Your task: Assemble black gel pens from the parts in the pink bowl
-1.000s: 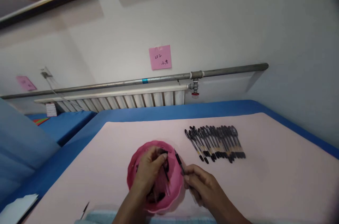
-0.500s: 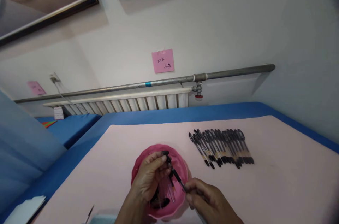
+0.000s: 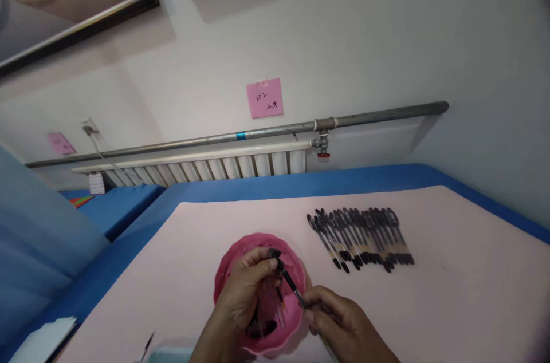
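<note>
Head cam: pink bowl point(image 3: 294, 318) w/ clr tubes point(image 3: 268, 307) + blk parts point(image 3: 265, 328)

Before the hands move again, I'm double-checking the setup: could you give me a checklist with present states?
1. Right hand grips the pen: ok.
2. Left hand pinches a small dark part by the pen's front end: ok.
3. Pen seated in that part: cannot tell, the join is unclear.
4. Pink bowl sits below the left hand: ok.
5. Row of pens lies apart from both hands: ok.
6. The row's near ends line up: not ok, they are uneven.
</note>
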Available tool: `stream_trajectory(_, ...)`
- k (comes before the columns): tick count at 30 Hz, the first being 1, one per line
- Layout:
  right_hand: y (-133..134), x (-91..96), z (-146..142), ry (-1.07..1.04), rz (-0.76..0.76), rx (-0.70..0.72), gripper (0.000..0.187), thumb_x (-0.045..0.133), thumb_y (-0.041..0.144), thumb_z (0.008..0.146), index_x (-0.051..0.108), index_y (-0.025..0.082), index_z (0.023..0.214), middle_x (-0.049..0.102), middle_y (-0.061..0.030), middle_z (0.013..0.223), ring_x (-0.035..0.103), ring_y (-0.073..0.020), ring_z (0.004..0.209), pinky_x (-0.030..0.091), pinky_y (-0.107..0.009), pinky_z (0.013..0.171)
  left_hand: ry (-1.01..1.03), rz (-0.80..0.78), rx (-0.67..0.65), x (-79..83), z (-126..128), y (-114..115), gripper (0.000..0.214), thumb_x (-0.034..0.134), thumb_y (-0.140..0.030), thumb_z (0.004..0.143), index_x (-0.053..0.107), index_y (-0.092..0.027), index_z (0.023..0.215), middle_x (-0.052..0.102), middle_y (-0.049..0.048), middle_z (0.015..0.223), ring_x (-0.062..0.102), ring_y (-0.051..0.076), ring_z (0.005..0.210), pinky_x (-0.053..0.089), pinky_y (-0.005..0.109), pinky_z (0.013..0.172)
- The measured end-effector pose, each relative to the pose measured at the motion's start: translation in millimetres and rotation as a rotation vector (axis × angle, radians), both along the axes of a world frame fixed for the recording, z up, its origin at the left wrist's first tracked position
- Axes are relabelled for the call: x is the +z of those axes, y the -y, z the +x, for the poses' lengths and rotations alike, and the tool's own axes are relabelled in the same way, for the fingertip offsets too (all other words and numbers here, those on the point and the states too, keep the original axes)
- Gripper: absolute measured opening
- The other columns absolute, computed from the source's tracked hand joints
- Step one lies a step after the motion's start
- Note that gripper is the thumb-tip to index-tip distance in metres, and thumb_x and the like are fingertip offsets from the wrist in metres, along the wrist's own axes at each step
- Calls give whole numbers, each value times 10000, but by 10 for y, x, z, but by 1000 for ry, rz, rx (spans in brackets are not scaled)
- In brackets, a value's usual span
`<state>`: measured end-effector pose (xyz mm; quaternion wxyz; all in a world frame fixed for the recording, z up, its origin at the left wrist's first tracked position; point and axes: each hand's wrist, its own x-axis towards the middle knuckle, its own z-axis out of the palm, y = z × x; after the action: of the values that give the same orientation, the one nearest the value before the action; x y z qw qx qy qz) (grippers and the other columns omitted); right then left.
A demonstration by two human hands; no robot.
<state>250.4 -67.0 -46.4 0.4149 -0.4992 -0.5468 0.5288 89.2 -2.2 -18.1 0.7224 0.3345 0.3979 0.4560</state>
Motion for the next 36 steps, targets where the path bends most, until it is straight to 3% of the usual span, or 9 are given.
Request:
stream_trajectory(6, 4, -30, 9, 58, 49, -35, 112, 503, 293, 735, 557, 197, 715, 386, 58, 568, 346, -104, 539, 281, -221, 509, -36, 21, -7, -54, 20, -1, 238, 784, -199, 566, 657, -123, 753, 631, 15, 646, 559, 95, 549, 443, 207, 559)
stream_trajectory(12, 14, -21, 19, 136, 102, -70, 111, 496, 165, 678, 590, 180, 733, 471, 50, 586, 394, -93, 545, 309, -202, 512, -29, -14, -19, -136, 12, 1, 262, 800, -206, 557, 654, -141, 765, 635, -2, 674, 562, 92, 593, 444, 199, 585)
stream_trajectory(18, 41, 1, 48, 140, 156, -47, 131, 480, 228, 758, 599, 176, 744, 444, 43, 591, 381, -96, 553, 304, -209, 517, -37, -29, -41, -82, 22, 30, 227, 803, -198, 559, 642, -129, 703, 622, -4, 634, 554, 87, 561, 442, 198, 562)
stream_trajectory(29, 44, 109, 60, 2, 36, 2, 161, 469, 305, 782, 561, 190, 716, 410, 45, 584, 367, -107, 547, 313, -229, 548, 16, -26, -16, -4, 46, 57, 231, 796, -190, 571, 660, -117, 743, 631, 12, 640, 571, 91, 560, 461, 205, 558)
stream_trajectory(36, 41, 42, 62, 28, 31, 31, 171, 457, 295, 798, 582, 190, 748, 466, 35, 609, 434, -120, 588, 339, -229, 573, -6, -18, 44, 9, -10, 9, 259, 805, -232, 561, 650, -128, 741, 633, 8, 658, 573, 94, 561, 472, 215, 569)
